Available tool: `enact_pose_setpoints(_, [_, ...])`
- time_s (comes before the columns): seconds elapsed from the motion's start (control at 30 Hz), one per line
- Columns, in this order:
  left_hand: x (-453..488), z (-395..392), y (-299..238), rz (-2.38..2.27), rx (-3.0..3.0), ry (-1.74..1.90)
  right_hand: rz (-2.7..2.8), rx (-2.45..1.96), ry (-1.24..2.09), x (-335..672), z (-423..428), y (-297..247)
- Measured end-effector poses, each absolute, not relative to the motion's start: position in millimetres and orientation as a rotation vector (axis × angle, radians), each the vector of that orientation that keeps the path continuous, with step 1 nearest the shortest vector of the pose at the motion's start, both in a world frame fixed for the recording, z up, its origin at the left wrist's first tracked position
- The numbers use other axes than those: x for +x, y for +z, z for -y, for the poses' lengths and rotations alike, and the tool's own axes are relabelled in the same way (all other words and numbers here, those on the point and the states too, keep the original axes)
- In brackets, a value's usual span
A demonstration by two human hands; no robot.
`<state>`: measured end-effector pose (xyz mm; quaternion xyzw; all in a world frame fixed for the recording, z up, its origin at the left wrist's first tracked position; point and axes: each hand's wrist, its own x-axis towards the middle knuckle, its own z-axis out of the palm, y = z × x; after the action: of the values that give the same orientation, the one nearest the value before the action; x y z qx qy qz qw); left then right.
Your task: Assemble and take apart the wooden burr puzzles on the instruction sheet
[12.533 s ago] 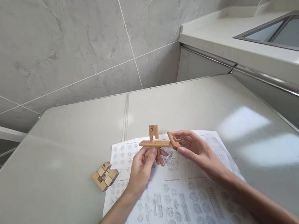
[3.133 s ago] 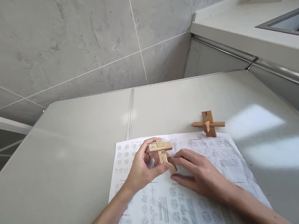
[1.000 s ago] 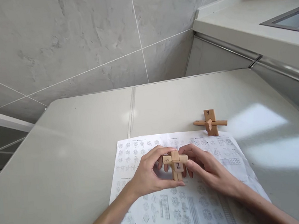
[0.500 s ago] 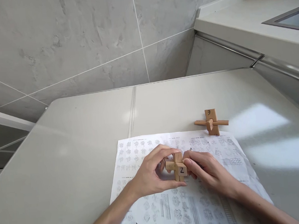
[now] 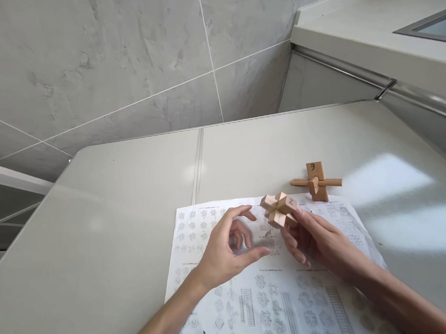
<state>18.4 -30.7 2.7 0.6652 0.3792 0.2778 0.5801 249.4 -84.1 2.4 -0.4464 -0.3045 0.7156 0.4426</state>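
Observation:
My right hand (image 5: 313,239) is closed on a small wooden interlocking puzzle (image 5: 278,209) and holds it up above a printed sheet of diagrams (image 5: 271,286). A handwritten mark shows on one of its blocks. My left hand (image 5: 225,246) hovers just left of it over the sheet, fingers curled apart, holding nothing. A second wooden cross puzzle (image 5: 317,181), marked 3, stands on the table beyond the sheet's far right corner.
The grey table (image 5: 96,223) has a seam running down its middle and ends at a tiled wall (image 5: 122,67). A raised counter (image 5: 371,37) with a metal rail runs along the right side.
My right hand has lifted the small puzzle off the sheet and carried it up and to the right. My left hand has let go of it and stayed behind.

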Motion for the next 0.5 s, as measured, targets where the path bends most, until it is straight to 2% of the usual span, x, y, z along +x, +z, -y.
enact_pose_setpoints(0.23, [19.9,29.0,4.9,-1.016,1.496,0.751,0.392,-1.027,1.727,248.3,76.4,-1.8])
enact_pose_setpoints(0.5, [19.2,26.0,2.3,-1.065,1.362,0.858,0.251,-1.019,1.698,254.0,74.2,-6.6])
